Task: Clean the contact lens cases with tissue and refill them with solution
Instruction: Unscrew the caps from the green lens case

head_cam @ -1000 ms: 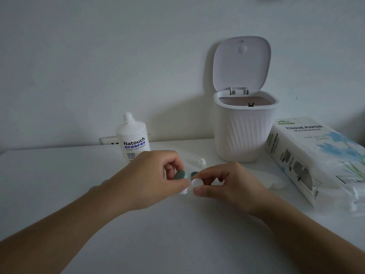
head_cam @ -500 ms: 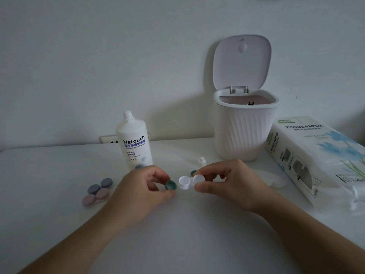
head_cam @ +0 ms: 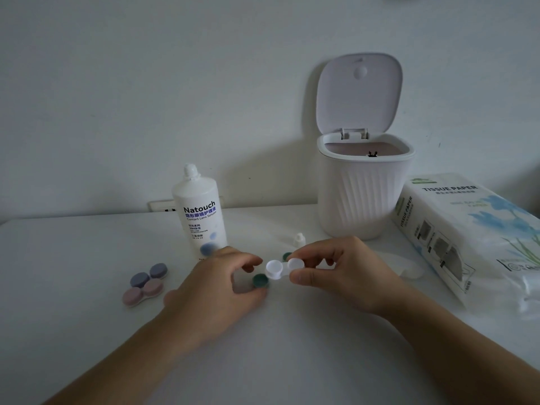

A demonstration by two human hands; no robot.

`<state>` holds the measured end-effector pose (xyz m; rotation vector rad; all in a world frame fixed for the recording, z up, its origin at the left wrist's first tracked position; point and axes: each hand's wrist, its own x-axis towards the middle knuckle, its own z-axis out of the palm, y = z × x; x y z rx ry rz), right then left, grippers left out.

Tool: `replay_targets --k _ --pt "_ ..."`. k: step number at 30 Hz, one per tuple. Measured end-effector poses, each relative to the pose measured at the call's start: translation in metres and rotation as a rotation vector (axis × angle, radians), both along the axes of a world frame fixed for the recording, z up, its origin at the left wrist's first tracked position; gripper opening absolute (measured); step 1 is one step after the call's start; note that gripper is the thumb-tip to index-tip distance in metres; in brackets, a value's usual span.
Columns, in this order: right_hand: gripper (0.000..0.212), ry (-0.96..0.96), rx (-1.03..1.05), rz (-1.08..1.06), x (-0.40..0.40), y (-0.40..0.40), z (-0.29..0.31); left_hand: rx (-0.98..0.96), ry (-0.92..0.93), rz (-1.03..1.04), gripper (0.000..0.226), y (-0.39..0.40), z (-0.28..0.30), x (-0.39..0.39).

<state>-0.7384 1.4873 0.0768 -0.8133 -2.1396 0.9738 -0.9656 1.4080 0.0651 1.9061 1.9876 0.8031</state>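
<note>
While pinched in the right hand (head_cam: 336, 276) — white lens case (head_cam: 282, 268), green cap (head_cam: 260, 281) in left-hand (head_cam: 216, 290) fingertips.

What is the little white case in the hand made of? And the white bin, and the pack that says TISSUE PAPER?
The white lens case looks like smooth, slightly see-through plastic: thin moulded cups with a soft sheen. The bin seems matte hard plastic, with moulded ribs down its wall. The tissue pack looks wrapped in thin glossy plastic film, since it crinkles and shines at the end; the tissue inside is presumably paper.
</note>
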Motion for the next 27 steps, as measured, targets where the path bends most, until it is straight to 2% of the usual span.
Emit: replay_targets --k 7,11,14,17,20,24,27 --pt "0.015 -0.026 -0.012 0.018 0.0 0.001 -0.002 0.078 -0.36 -0.129 0.029 -0.003 0.003 0.004" --pt "0.014 -0.03 -0.014 0.045 0.0 0.0 -0.002 0.074 -0.482 -0.133 0.024 -0.002 0.0 0.007" --pt "0.015 -0.028 -0.017 0.051 0.0 0.001 -0.002 0.069 -0.498 -0.122 0.042 -0.002 -0.003 0.005" --pt "0.017 -0.051 -0.025 0.064 -0.001 -0.001 -0.001 0.069 -0.491 -0.109 0.046 -0.002 -0.006 0.005" --pt "0.019 -0.078 -0.023 0.034 -0.002 -0.003 0.001 0.087 -0.497 -0.11 0.042 -0.001 -0.007 0.006" --pt "0.047 -0.103 0.026 -0.033 0.003 -0.003 0.01 0.117 -0.518 -0.105 0.034 -0.002 -0.003 0.005" --pt "0.032 -0.05 0.092 -0.183 0.013 0.003 0.014 0.122 -0.544 -0.105 0.015 -0.003 -0.001 0.004"
